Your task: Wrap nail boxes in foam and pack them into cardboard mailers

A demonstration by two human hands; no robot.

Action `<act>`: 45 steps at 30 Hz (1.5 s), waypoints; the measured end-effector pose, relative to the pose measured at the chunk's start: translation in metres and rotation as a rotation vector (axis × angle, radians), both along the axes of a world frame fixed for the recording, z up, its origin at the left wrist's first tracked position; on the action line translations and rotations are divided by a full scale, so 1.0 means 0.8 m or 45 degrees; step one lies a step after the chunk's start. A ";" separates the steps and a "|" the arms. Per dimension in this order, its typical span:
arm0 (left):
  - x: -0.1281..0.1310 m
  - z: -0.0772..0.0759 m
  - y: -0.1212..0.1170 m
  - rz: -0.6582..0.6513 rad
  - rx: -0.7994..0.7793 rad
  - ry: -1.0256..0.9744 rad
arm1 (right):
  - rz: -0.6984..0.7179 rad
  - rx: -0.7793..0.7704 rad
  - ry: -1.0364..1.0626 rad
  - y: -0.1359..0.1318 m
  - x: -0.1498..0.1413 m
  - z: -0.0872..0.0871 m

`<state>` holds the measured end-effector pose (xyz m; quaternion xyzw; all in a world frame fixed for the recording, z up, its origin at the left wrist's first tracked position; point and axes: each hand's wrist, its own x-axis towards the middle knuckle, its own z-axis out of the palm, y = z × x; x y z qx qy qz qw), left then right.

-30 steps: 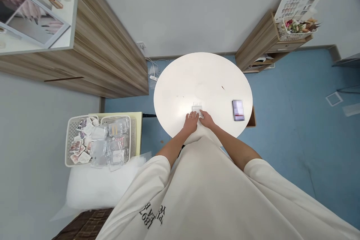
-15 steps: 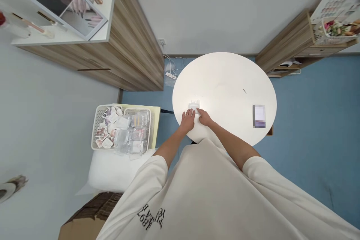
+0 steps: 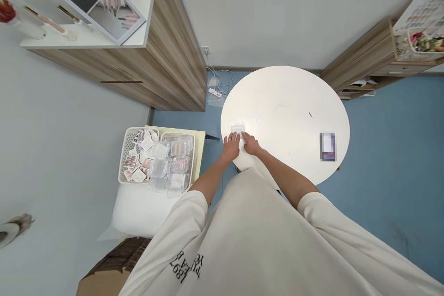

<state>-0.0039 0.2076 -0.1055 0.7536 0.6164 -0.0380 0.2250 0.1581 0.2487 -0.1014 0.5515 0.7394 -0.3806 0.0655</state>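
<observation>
A small clear plastic packet point(image 3: 237, 128) lies flat on the left part of the white oval table point(image 3: 284, 101). My left hand point(image 3: 231, 147) rests palm down at its near edge, fingers stretched out and their tips touching it. Close by on the right, my right hand point(image 3: 251, 143) reaches its extended index finger to the packet's near right corner. The other right fingers look bent and partly hidden. Neither hand visibly lifts the packet, and what is inside it is too pale to make out.
A blurred rectangular item point(image 3: 328, 147) lies at the table's right side. Left of me, a white basket point(image 3: 122, 157) holds small printed cards; another beside it holds clear packets point(image 3: 178, 164). A wooden cabinet point(image 3: 183, 51) stands back left. A power strip point(image 3: 215, 92) lies on the floor.
The view has shifted slightly, so table and baskets appear farther right. Both hands stay at the packet's near edge, with the right index finger still on its corner.
</observation>
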 end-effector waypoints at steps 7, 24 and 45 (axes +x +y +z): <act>0.010 0.013 -0.007 0.051 0.010 0.068 | -0.134 0.041 -0.062 -0.026 0.026 0.008; 0.124 0.072 -0.160 0.209 0.145 0.066 | -0.038 0.267 0.047 -0.150 0.157 0.047; 0.075 0.138 -0.441 0.646 0.369 0.084 | 0.430 0.359 0.219 -0.340 0.075 0.102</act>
